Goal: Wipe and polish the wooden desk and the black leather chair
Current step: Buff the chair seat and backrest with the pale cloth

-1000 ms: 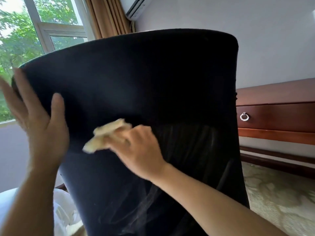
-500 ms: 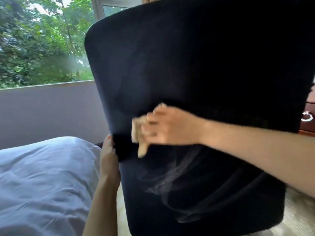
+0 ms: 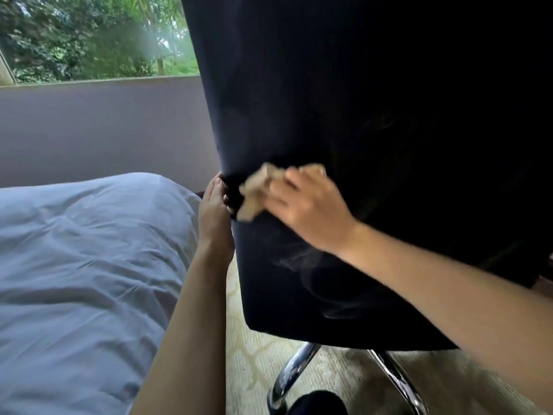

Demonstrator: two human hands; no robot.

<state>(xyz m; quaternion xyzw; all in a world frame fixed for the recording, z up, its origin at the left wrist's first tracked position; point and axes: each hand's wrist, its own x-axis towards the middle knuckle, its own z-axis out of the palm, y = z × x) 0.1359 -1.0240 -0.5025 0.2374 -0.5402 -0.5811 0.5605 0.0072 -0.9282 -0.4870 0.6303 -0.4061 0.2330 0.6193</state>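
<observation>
Chair: your tall black leather chair back point(image 3: 359, 115) fills the frame's right, long axis upright.
Left hand point(image 3: 214, 211): grips its left edge.
Right hand point(image 3: 305, 205): clutches the crumpled beige cloth point(image 3: 254, 193) against the leather, just beside the left hand.
Next stroke: probably rightward, away from that edge.

Window daylight point(image 3: 89, 37), dim foreground, motion blur

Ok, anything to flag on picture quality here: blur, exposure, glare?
Head view: the chair back, with the bright window beside it, is crushed to near black up top. Head view: the right hand and the cloth it holds are motion-blurred, while the left hand gripping the chair's edge is sharper. Head view: a hazy pale smear lies over the trees in the window.
</observation>
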